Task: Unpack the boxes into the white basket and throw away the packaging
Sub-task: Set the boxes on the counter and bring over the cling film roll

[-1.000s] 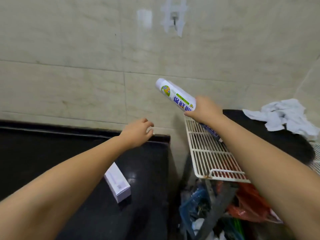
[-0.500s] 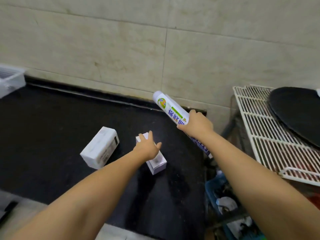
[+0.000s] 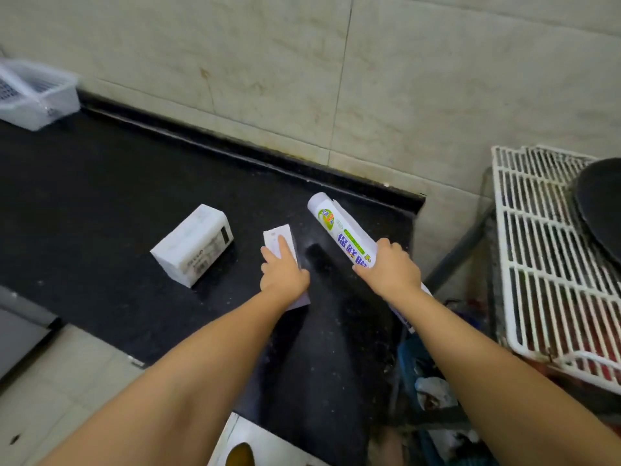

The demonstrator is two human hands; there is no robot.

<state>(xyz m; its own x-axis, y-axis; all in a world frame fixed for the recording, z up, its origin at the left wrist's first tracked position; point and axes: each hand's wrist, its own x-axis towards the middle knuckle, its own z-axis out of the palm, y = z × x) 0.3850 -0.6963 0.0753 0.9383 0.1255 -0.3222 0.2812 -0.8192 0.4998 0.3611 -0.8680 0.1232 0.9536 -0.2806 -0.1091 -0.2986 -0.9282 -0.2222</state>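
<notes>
My right hand (image 3: 389, 269) grips a long white roll of cling film (image 3: 339, 228) with green and blue print, held tilted just above the black counter (image 3: 100, 196). A small white box (image 3: 280, 242) lies on the counter under my left hand (image 3: 282, 272), whose fingers rest on top of it. Left of that lies a larger white box (image 3: 193, 245) on its side. The white basket (image 3: 37, 95) stands at the far left against the wall.
A white wire rack (image 3: 544, 264) with a black pan (image 3: 598, 210) on it stands to the right of the counter. Below the rack are a blue bin (image 3: 416, 358) and mixed rubbish. Tiled floor shows at the bottom left.
The view has swung left and down from the rack to the counter. My left hand has come down onto the small white box. My right hand has carried the roll over the counter.
</notes>
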